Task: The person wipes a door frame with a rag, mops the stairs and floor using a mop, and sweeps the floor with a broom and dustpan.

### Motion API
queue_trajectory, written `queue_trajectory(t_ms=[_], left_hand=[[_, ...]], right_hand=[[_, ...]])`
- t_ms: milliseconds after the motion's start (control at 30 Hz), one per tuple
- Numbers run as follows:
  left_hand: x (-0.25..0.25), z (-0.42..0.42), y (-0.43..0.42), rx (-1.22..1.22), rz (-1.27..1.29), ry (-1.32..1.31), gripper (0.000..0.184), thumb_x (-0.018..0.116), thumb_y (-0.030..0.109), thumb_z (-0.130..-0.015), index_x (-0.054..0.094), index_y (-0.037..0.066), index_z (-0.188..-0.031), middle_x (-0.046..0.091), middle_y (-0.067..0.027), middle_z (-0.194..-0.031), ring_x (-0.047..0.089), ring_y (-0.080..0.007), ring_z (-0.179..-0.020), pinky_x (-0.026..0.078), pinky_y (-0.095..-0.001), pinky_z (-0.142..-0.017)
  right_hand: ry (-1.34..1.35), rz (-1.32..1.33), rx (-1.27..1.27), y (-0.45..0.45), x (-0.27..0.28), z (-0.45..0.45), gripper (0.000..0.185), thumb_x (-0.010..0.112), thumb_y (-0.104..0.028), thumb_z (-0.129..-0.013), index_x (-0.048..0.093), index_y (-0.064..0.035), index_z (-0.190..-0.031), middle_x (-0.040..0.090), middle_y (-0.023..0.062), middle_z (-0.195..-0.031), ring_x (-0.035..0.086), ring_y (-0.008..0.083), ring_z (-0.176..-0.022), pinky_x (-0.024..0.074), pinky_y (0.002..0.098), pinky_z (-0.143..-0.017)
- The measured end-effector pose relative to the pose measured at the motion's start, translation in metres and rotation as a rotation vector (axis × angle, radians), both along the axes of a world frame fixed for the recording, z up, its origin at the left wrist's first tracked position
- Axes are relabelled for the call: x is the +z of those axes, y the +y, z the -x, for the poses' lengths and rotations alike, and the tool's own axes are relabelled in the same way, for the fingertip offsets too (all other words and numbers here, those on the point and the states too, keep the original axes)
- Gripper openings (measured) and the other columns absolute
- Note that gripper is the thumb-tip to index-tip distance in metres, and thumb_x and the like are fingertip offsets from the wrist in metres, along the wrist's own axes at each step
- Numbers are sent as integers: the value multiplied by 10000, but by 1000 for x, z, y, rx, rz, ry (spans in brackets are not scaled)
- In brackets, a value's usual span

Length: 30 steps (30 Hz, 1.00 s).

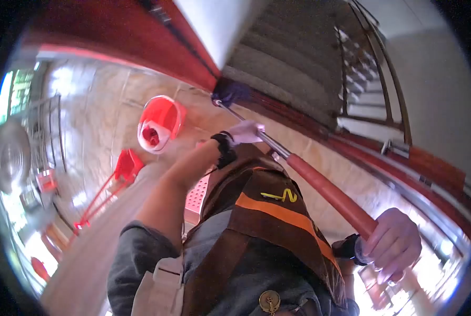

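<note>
A mop handle [325, 189] with a red grip and a metal shaft runs diagonally across my front. Gloved in white, my left hand [244, 131] is closed around the shaft near its lower part. My right hand [394, 245], also in a pale glove, grips the top end of the red sleeve. At the far end, the dark mop head [234, 91] touches down by the dark red door sill, beside the door's edge. Its underside is hidden.
A red bucket [176, 111] with a wringer stands on the tiled floor, left of my left hand. Near it is a red long-handled dustpan [128, 165]. Beyond the red door [119, 37] are grey steps [288, 63] and a railing [385, 89]. A round fan [11, 157] stands far left.
</note>
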State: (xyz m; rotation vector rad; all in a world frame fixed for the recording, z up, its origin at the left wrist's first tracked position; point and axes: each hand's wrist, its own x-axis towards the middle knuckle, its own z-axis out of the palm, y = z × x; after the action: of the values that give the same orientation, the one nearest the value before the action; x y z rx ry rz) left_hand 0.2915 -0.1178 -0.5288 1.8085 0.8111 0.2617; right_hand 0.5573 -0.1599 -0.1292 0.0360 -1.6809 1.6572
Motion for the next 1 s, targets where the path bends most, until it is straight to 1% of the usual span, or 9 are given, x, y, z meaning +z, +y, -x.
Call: queue_trajectory(t_ms=[167,333,567,633,700,767,867,900,1000], left_hand=[[12,-25,12,-397,111,148,175,608,220,-662,581,48,-683,566,-151,-637,558,-299,-589,413,-388,-552],[-11,-61,-29,-548,-24,23,179,611,221,-630,529,62,-618,524,-140,-577,525,-312,-541,392,-409,-514],[8,-187,-116,-997,29,-54,228,623,224,-657,484,60,-581,522,-164,-570,532,-332,-527,404,-395,-491],[18,-233,-152,-1044,68,-56,209,646,105,-612,440,72,-603,464,-127,-558,462,-253,-503,359,-351,-497],[13,-275,-186,-1096,41,-79,208,659,129,-616,462,65,-631,494,-134,-587,506,-324,-556,379,-360,-511],[20,-312,-217,-1112,26,-162,219,649,123,-625,436,74,-611,460,-109,-556,470,-254,-506,355,-342,-489],[33,-370,-264,-1098,231,76,243,629,109,-640,394,86,-582,406,-65,-520,387,-155,-481,322,-318,-467],[38,-386,-281,-1173,26,-92,266,609,87,-655,361,102,-561,354,-27,-505,306,-102,-501,287,-300,-453],[68,-448,-323,-1205,-77,-95,269,622,82,-645,369,106,-558,371,-43,-505,321,-140,-496,297,-313,-462]], right_hand=[[91,1,-297,-43,-11,-10,226,608,-185,-822,603,14,-717,570,85,-622,578,189,-549,516,299,-530],[107,8,-640,-122,-11,-36,204,577,-151,-822,598,21,-713,560,77,-586,566,177,-516,508,289,-502],[101,5,-988,-273,-1,-106,183,535,-102,-821,589,31,-708,546,67,-535,550,161,-468,498,276,-463],[102,-9,-1081,-323,6,-133,179,522,-88,-821,587,34,-707,541,64,-521,545,156,-455,495,272,-452],[100,-26,-1170,-370,8,-161,176,510,-74,-821,585,36,-705,537,61,-506,540,151,-441,492,269,-441],[55,-30,-1263,-416,17,-182,178,516,-87,-830,601,29,-724,540,38,-519,551,151,-464,498,282,-451],[-64,12,-1281,-459,42,-220,186,522,-110,-839,613,12,-731,548,29,-529,555,149,-468,500,288,-459],[-96,24,-1282,-475,51,-227,188,524,-117,-842,616,7,-734,550,26,-532,557,149,-469,500,290,-462],[-136,-9,-1388,-516,54,-250,207,527,-152,-855,626,-26,-723,559,10,-543,562,142,-475,505,280,-471]])
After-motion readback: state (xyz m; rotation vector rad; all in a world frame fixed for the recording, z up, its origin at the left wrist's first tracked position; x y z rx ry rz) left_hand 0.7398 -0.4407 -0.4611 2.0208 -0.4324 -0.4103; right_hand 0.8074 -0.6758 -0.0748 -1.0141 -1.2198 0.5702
